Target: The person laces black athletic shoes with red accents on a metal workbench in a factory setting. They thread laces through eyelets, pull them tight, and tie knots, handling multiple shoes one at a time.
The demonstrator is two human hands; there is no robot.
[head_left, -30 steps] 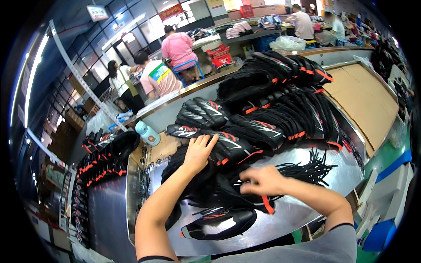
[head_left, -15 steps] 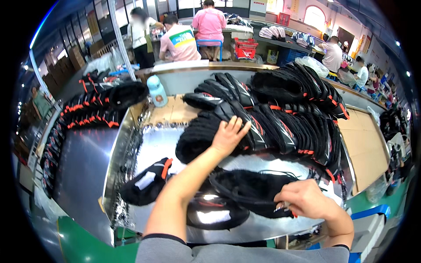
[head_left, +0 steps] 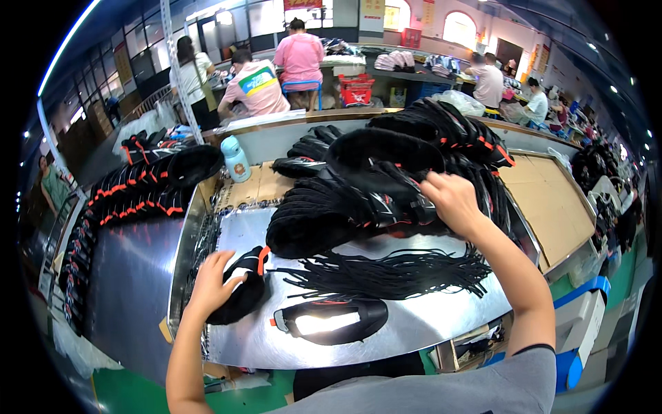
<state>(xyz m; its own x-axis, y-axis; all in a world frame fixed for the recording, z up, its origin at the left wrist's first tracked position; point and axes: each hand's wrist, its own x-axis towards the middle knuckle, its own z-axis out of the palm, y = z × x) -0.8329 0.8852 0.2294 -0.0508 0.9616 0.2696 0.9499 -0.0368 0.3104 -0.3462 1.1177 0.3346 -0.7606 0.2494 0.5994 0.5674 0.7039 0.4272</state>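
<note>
My right hand (head_left: 452,200) is closed on the heel end of a black fur-lined shoe upper (head_left: 383,148). That upper lies over the pile of stacked uppers (head_left: 310,214) at the middle of the bench. At the left of the metal tabletop, my left hand (head_left: 212,281) touches another upper (head_left: 245,297) with an orange heel tab, thumb and fingers apart. A third upper (head_left: 338,321) lies flat near the front edge, its pale lining showing. Between it and the pile spreads a bundle of black laces (head_left: 393,272).
A light blue bottle (head_left: 235,160) stands at the back left on cardboard. More uppers (head_left: 141,183) line the left side table. A cardboard-lined tray (head_left: 548,203) is at the right, a blue and white chair (head_left: 586,331) near it. Several people work beyond the bench.
The upper by my right hand has moved from the front up onto the pile, uncovering the laces. My left hand has left the pile and come to the upper at the left.
</note>
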